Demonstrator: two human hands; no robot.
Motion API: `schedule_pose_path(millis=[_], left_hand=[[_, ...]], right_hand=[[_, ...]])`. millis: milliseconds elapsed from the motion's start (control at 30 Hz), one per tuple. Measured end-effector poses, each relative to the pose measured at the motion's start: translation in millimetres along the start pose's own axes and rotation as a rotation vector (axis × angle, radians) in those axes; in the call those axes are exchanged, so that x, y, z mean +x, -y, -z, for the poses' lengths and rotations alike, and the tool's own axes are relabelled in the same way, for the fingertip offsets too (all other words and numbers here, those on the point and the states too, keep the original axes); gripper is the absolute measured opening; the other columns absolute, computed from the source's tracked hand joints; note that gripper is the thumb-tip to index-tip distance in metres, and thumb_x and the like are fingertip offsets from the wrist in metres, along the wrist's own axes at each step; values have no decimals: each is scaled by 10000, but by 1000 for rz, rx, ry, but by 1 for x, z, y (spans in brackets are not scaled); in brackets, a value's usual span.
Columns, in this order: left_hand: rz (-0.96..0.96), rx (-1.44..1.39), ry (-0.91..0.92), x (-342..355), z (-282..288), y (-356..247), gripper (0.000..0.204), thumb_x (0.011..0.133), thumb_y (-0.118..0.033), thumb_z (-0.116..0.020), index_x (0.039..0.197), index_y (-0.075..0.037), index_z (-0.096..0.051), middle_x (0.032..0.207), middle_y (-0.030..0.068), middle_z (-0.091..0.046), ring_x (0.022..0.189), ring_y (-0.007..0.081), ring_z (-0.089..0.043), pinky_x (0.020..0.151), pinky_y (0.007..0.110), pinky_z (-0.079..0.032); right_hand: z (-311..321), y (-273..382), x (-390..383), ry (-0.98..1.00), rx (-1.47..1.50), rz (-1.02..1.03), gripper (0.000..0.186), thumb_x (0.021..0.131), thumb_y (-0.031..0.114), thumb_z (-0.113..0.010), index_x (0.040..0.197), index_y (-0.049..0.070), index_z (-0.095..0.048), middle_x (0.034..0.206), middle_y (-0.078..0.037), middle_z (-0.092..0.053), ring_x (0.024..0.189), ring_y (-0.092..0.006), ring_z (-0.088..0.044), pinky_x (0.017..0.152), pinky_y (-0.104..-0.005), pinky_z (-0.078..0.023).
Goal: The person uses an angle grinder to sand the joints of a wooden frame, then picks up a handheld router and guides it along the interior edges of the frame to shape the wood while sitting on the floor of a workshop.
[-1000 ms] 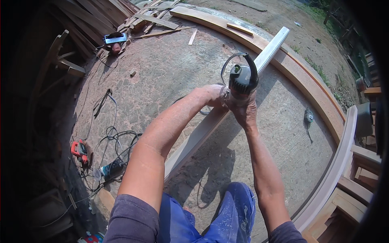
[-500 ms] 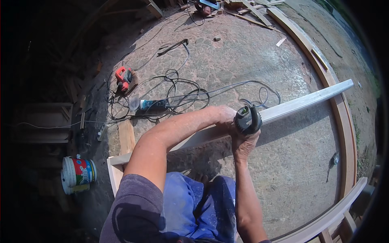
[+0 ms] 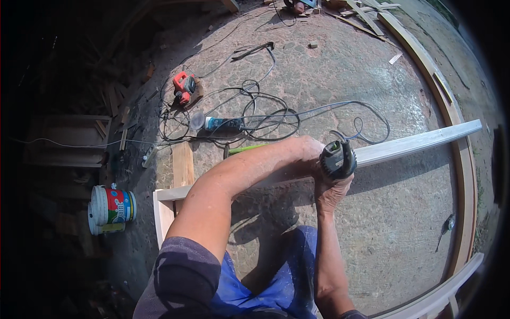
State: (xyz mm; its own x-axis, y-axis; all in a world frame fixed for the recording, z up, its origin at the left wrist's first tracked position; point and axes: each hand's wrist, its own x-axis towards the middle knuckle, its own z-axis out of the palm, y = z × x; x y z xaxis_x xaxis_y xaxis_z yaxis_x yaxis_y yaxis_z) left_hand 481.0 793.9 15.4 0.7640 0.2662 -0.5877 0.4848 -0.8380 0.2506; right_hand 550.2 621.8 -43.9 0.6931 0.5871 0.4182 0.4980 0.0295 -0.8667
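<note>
A black corded power tool (image 3: 338,160) with a rounded end and a bit of green stands over a long pale timber beam (image 3: 414,144). My right hand (image 3: 333,194) is closed round its near side. From the left, my left arm crosses over the beam, and my left hand (image 3: 312,151) is closed against the tool's left side, its fingers mostly hidden. What the tool does at the wood is covered by the hands. Behind my left forearm shows a green-handled tool (image 3: 247,150). The beam's left end meets a short upright board (image 3: 163,215).
Beyond the beam lie a teal and black angle grinder (image 3: 224,124), a red and black power tool (image 3: 184,87) and tangled cords (image 3: 276,119). A white bucket (image 3: 112,210) stands at left. Long timbers (image 3: 465,175) border the right side; offcuts (image 3: 366,16) lie far off.
The view has shifted and turned slightly, so the floor things appear farther right. The green-handled tool has come into sight behind my left arm. Both hands keep their hold on the power tool.
</note>
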Motion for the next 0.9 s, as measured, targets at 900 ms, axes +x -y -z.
schedule_pose_path(millis=[900], left_hand=[[-298, 10, -101, -176, -111, 99, 346, 753, -220, -797, 1070, -103, -722, 968, 110, -755, 885, 323, -723, 732, 434, -583]], right_hand=[[-107, 86, -169, 129, 42, -118, 886, 692, 360, -929, 1392, 60, -477, 1164, -215, -627, 1101, -401, -633, 907, -497, -488]])
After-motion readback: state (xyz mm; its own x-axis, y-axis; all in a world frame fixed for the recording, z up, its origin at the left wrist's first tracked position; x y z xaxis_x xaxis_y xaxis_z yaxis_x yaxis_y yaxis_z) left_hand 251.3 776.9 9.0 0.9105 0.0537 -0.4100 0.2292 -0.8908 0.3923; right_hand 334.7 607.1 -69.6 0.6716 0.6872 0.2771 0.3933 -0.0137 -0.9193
